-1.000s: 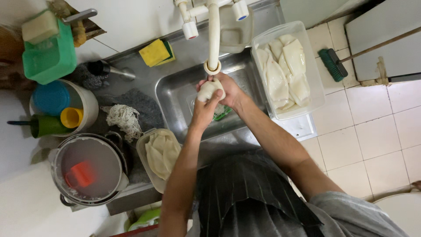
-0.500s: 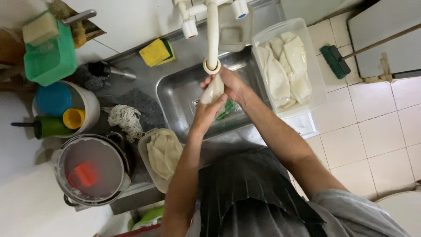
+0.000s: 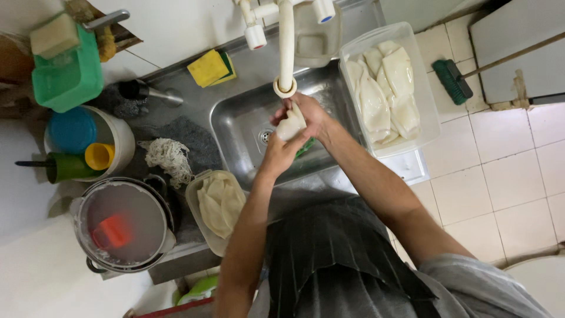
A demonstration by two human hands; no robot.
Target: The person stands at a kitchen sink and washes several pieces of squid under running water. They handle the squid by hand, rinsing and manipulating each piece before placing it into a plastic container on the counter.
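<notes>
Under the white tap spout, over the steel sink, we hold a pale, whitish squid piece in both hands. It looks smooth, wet and soft, roughly tube-shaped, though from this height we cannot make out its finer form. Our left hand cups it from the near side with fingers curled up around it; our right hand is wrapped over its far side, fingers pressed onto it, so both hands are closed on the piece.

At the far edge of the counter a yellow sponge with a green backing lies flat, just left of the tap. Further left, a green plastic basket carries a pale rectangular block on its rim.

Right of the sink a clear rectangular tub is filled with similar white pieces laid side by side. Near left of the sink a smaller clear tub holds yellowish pieces. Left again, a round metal pot contains cloudy water with an orange object in it, and a white bucket holds a blue lid and a yellow cup.
</notes>
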